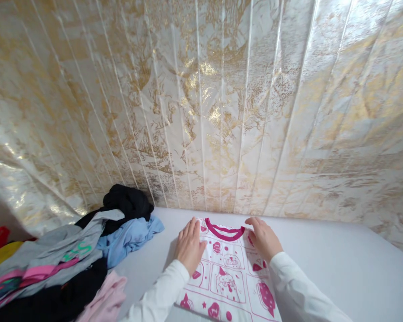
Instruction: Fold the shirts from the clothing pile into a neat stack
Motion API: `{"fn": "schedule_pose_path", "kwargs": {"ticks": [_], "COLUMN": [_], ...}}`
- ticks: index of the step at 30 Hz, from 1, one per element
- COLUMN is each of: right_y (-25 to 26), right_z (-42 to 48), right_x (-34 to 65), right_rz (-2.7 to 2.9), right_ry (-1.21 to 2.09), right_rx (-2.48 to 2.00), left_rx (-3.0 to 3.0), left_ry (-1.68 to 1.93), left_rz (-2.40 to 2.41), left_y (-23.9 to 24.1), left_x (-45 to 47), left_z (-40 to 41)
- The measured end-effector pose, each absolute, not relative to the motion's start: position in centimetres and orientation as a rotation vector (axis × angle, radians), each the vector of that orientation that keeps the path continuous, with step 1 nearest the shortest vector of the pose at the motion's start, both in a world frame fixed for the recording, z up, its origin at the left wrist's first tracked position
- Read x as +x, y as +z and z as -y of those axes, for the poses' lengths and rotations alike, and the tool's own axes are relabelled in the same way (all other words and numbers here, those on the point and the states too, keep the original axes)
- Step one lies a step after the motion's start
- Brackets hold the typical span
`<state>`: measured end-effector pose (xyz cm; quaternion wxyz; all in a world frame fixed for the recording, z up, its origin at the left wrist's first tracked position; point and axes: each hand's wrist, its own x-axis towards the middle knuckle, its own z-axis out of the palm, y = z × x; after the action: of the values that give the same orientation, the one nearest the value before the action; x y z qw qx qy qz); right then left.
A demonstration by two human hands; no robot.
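Observation:
A white shirt point(229, 268) with magenta cartoon prints and a magenta neckband lies flat on the white table, its collar toward the wall and its sides tucked into a narrow shape. My left hand point(190, 246) rests flat on its upper left edge, fingers stretched toward the collar. On the upper right edge lies my right hand point(263, 238), palm down with the fingers extended beside the neckband. Neither hand grips the cloth. The bottom of the shirt runs out of the picture.
To the left is a heap of loose clothes, with a grey garment point(50, 246), a light blue one point(130, 237), a black one point(126, 201) and a pink one point(105, 297). A gold-and-silver patterned curtain point(201, 107) hangs along the back of the white table point(339, 255).

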<state>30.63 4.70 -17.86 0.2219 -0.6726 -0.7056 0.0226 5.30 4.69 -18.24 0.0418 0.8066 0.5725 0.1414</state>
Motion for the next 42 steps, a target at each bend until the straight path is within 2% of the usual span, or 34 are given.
{"fn": "schedule_pose_path", "kwargs": {"ticks": [5, 11, 20, 25, 30, 35, 42], "right_y": [-16.0, -16.8, -15.9, -14.7, -13.8, -13.3, -17.4], "right_z": [-8.4, -14.0, -13.3, -12.9, -13.5, -14.4, -14.7], "right_x": [25.2, 19.1, 21.7, 22.6, 22.9, 21.7, 17.2], "right_rz": [2.065, 2.086, 2.072, 2.197, 2.308, 2.327, 2.318], "right_ry": [0.329, 0.634, 1.198, 1.368, 1.276, 0.865, 0.456], "right_rx": [-1.607, -1.571, -1.279, -1.181, -1.276, -1.412, -1.756], "left_rx": [2.654, 2.701, 2.59, 2.577, 2.59, 2.612, 2.59], "left_ry": [0.434, 0.498, 0.45, 0.395, 0.426, 0.465, 0.395], "left_rz": [-1.664, -1.641, -1.632, -1.606, -1.58, -1.537, -1.597], "left_y": [-21.0, -21.3, -21.0, -20.6, -20.6, -20.5, -20.3], "left_x": [5.1, 5.1, 5.1, 5.1, 5.0, 5.0, 5.1], "left_z": [0.6, 0.9, 1.5, 1.5, 1.4, 1.6, 1.6]}}
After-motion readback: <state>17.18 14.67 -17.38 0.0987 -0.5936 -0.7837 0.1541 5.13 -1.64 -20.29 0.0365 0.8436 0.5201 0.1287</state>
